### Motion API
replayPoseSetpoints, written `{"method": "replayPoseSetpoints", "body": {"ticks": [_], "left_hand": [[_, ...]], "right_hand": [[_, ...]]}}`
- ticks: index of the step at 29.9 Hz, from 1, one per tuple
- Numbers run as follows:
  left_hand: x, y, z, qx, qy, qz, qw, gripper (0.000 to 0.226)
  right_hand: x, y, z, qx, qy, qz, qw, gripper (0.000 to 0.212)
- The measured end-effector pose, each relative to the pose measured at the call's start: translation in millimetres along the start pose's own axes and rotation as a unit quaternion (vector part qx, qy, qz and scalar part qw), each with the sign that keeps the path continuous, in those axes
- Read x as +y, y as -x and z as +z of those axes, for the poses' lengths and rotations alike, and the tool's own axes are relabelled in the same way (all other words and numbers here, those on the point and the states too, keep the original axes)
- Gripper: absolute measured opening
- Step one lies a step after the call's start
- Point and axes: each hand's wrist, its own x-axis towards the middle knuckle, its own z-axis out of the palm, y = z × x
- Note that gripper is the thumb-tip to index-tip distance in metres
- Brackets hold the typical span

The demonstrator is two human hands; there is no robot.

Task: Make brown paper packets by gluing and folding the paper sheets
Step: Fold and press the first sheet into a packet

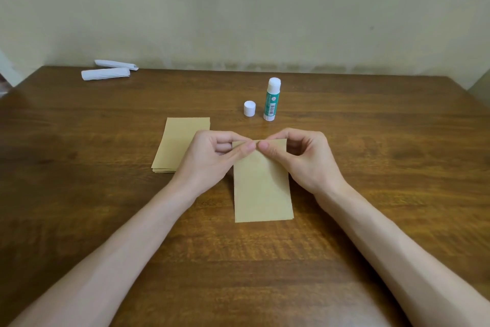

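— Brown paper (262, 188), folded into a narrow rectangle, is laid at the middle of the wooden desk (106, 220). By what is it held?
— Its far edge is pinched by both hands. The left hand (212, 157) and the right hand (305, 157) are each clamped on it between thumb and forefinger, and the two thumbs are brought almost together at the middle of that edge.
— Is the rest of the paper lifted?
— That cannot be told for certain; the near end appears to be rested flat on the desk.
— What is placed around it?
— A stack of brown sheets (180, 141) is laid just beside it on the left, partly covered by the left hand. Beyond the hands a glue stick (271, 100) is stood upright with its white tip uncovered, and a white cap (249, 108) is set on the desk just to its left. Two rolled white papers (106, 74) are laid at the far left corner, near the wall (238, 8), well apart from everything else.
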Motion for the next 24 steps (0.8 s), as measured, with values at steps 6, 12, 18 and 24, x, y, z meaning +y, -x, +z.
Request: {"method": "replayPoseSetpoints", "body": {"ticks": [6,12,18,24], "left_hand": [[0.6,-0.3,0.9,0.018,-0.011,-0.002,1.0,0.017],[0.6,-0.5,-0.2,0.03,-0.001,-0.016,0.999,0.014],[1.6,0.3,0.3,0.044,0.03,-0.038,0.998,0.014],[1.9,0.1,2.3,0.056,0.037,-0.045,0.997,0.011]], "right_hand": [[-0.7,0.2,3.2,0.03,-0.004,-0.002,1.0,0.012],[-2.5,0.7,0.5,0.024,-0.049,0.053,0.997,0.015],[-5.9,0.9,-0.4,0.027,-0.061,0.066,0.996,0.017],[-7.5,1.1,-2.7,0.036,-0.112,0.088,0.989,0.018]]}}
